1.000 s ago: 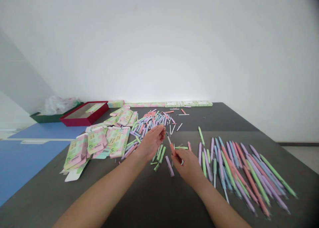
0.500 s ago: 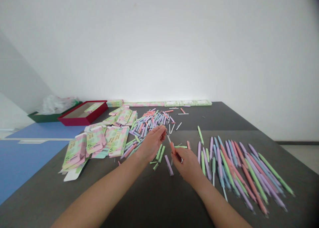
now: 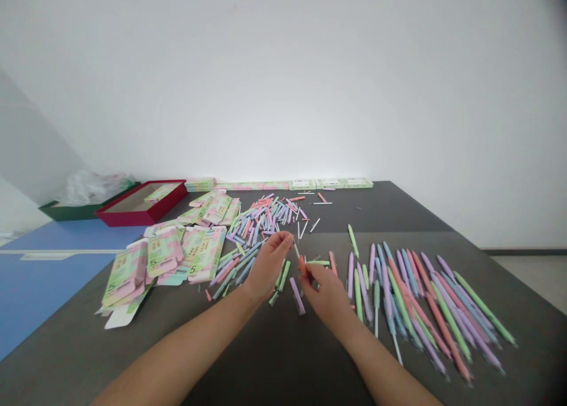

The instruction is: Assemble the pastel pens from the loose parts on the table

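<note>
- The right hand (image 3: 322, 296) is closed, its fingers gripping a coral pen (image 3: 302, 268) whose thin white tip points up towards the left hand (image 3: 268, 265).
- The left hand's fingers are curled just by that tip (whether they touch it, I cannot tell).
- The hands have drawn closer together.
- The fingers hide part of the pen.
- A loose pile of pastel pen parts (image 3: 261, 223) lies beyond the hands, beside flat printed cartons (image 3: 204, 253); the far pieces are too small to make out.
</note>
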### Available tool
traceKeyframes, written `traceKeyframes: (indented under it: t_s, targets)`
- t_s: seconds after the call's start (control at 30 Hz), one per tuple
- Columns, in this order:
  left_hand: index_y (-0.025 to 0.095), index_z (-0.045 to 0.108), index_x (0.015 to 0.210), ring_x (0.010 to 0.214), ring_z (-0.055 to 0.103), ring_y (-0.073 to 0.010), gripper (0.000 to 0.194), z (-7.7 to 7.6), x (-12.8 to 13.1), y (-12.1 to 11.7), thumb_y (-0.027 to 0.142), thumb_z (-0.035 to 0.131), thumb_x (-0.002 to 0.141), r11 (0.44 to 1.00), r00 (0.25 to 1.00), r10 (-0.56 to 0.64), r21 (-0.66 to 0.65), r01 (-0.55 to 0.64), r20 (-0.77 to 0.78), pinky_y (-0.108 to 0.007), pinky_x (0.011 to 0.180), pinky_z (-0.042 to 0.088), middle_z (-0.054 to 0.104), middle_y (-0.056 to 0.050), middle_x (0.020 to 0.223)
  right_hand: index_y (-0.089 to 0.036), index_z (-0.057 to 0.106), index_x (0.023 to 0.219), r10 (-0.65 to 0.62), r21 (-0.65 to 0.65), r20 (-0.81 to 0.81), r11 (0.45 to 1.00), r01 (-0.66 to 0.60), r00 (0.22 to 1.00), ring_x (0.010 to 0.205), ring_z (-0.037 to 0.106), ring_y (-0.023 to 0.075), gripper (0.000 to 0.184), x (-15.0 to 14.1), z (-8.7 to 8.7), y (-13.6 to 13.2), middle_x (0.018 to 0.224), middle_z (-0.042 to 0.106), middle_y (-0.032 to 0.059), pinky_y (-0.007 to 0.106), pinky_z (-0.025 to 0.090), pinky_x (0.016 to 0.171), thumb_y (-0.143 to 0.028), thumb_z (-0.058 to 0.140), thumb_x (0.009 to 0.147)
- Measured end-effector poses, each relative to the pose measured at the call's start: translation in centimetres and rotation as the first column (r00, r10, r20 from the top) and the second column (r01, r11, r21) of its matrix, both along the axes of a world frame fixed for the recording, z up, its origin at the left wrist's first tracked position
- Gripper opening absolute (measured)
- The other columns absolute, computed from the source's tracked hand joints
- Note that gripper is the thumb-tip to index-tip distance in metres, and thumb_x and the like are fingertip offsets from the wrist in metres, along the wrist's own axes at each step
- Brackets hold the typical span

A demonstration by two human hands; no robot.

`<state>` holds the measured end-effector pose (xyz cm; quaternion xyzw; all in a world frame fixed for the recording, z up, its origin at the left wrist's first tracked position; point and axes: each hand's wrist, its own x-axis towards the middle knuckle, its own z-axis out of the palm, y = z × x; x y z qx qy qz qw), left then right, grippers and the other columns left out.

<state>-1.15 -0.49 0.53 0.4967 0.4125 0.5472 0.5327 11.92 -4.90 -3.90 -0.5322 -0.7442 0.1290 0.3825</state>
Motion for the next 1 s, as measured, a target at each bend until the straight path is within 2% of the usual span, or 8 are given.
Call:
traceKeyframes:
  t_s: [0.3, 0.4, 0.47, 0.53, 0.57, 0.67, 0.83, 1.0]
  targets:
    - [0.018, 0.065, 0.085, 0.068, 0.05, -0.0095, 0.02, -0.1, 0.0, 0.5, 0.034, 0.065, 0.073, 0.997, 0.996, -0.082, -0.009, 0.082, -0.023, -0.021, 0.066, 0.039, 0.06, 0.0, 0.077, -0.019, 0.057, 0.076, -0.024, 0.0, -0.035, 1.0, 0.024, 0.999, 0.066, 0.054, 0.0155, 0.014, 0.5, -0.4, 0.5, 0.068, 0.06, 0.0003, 0.028, 0.037, 0.07, -0.022, 0.047, 0.084]
    - [0.018, 0.066, 0.094, 0.074, 0.054, -0.0115, 0.028, -0.7, -0.7, 1.8, 0.038, 0.061, 0.075, 0.996, 0.987, -0.085, 0.008, 0.087, -0.137, -0.023, 0.071, 0.041, 0.064, -0.003, 0.085, -0.019, 0.056, 0.076, -0.04, 0.006, -0.06, 0.999, 0.04, 0.997, 0.066, 0.054, 0.016, 0.013, 0.8, -0.4, 0.5, 0.068, 0.059, 0.0004, 0.029, 0.038, 0.071, -0.022, 0.047, 0.084]
    - [0.018, 0.065, 0.101, 0.075, 0.057, -0.0123, 0.034, -1.2, -1.9, 4.1, 0.04, 0.058, 0.076, 0.999, 0.96, -0.034, 0.025, 0.042, -0.278, -0.024, 0.071, 0.043, 0.066, -0.003, 0.088, -0.019, 0.055, 0.075, -0.053, 0.011, -0.071, 0.998, 0.054, 0.996, 0.066, 0.053, 0.0163, 0.014, 1.0, -0.3, 0.6, 0.067, 0.059, 0.0004, 0.03, 0.039, 0.072, -0.023, 0.046, 0.085]
    - [0.017, 0.062, 0.108, 0.076, 0.059, -0.0134, 0.039, -1.8, -3.8, 7.5, 0.04, 0.054, 0.078, 0.99, 0.866, 0.138, 0.066, -0.121, -0.481, -0.024, 0.07, 0.044, 0.067, -0.004, 0.091, -0.019, 0.056, 0.076, -0.063, 0.015, -0.075, 0.998, 0.064, 0.995, 0.066, 0.053, 0.0165, 0.014, 1.2, -0.2, 0.6, 0.068, 0.059, 0.0009, 0.032, 0.04, 0.074, -0.024, 0.045, 0.085]
    - [0.017, 0.06, 0.111, 0.075, 0.06, -0.0136, 0.04, -2.0, -4.9, 9.3, 0.039, 0.05, 0.08, 0.972, 0.754, 0.228, 0.094, -0.217, -0.616, -0.024, 0.069, 0.045, 0.068, -0.003, 0.089, -0.02, 0.056, 0.078, -0.068, 0.015, -0.078, 0.997, 0.07, 0.995, 0.066, 0.054, 0.0166, 0.014, 1.2, -0.2, 0.6, 0.07, 0.059, 0.0013, 0.032, 0.04, 0.074, -0.024, 0.045, 0.085]
    - [0.012, 0.057, 0.114, 0.085, 0.061, -0.0178, 0.039, -2.7, -8.3, 14.6, 0.03, 0.048, 0.081, 0.925, 0.601, 0.32, 0.104, -0.366, -0.732, -0.027, 0.074, 0.045, 0.068, -0.006, 0.092, -0.02, 0.057, 0.081, -0.084, 0.001, -0.085, 0.996, 0.084, 0.993, 0.067, 0.054, 0.0172, 0.013, 1.4, -0.1, 0.7, 0.073, 0.06, 0.0021, 0.033, 0.04, 0.076, -0.023, 0.045, 0.085]
    - [0.013, 0.063, 0.098, 0.094, 0.059, -0.0215, 0.024, -3.9, -12.0, 19.6, 0.028, 0.053, 0.082, 0.898, 0.387, 0.233, 0.044, -0.437, -0.892, -0.033, 0.08, 0.046, 0.065, -0.008, 0.097, -0.019, 0.057, 0.081, -0.097, -0.019, -0.074, 0.995, 0.096, 0.992, 0.069, 0.055, 0.0182, 0.014, 1.6, -0.2, 0.7, 0.073, 0.061, 0.0024, 0.034, 0.04, 0.076, -0.025, 0.045, 0.086]
    - [0.015, 0.054, 0.112, 0.097, 0.057, -0.0205, 0.032, -4.4, -12.7, 21.9, 0.032, 0.053, 0.085, 0.931, 0.235, 0.055, -0.036, -0.364, -0.97, -0.039, 0.08, 0.049, 0.056, -0.007, 0.112, -0.019, 0.057, 0.084, -0.093, -0.031, -0.086, 0.995, 0.091, 0.992, 0.072, 0.056, 0.019, 0.014, 1.7, -0.2, 0.7, 0.078, 0.062, 0.0035, 0.034, 0.04, 0.076, -0.026, 0.045, 0.086]
